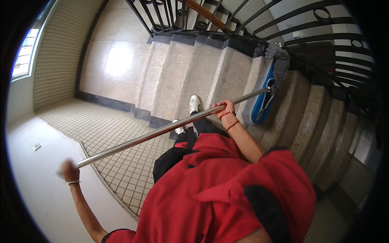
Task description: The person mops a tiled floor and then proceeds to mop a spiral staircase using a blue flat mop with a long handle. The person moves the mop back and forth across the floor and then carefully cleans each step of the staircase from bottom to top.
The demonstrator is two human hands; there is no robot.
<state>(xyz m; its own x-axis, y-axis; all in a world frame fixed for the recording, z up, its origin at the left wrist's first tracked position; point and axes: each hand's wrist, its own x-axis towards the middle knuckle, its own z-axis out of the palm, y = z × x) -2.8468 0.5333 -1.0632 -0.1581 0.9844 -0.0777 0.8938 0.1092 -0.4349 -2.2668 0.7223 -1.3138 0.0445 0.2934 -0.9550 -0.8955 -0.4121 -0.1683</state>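
Note:
A flat dust mop with a blue head [259, 104] and a grey fringe [278, 56] lies across a stair step near the railing. Its metal pole [146, 139] runs diagonally from the mop head down to the left. Around the upper part of that pole, my right hand [225, 108] is closed, with red beaded bracelets at the wrist. My left hand [70, 170] grips the pole's far end by the white wall; it is blurred, so finger details are hidden.
Stone steps [197, 65] descend between a black metal railing [264, 36] and a tiled wall [121, 152]. A landing [97, 73] with dark edging lies at upper left, below a window [24, 56]. My white shoes [194, 103] stand on the steps.

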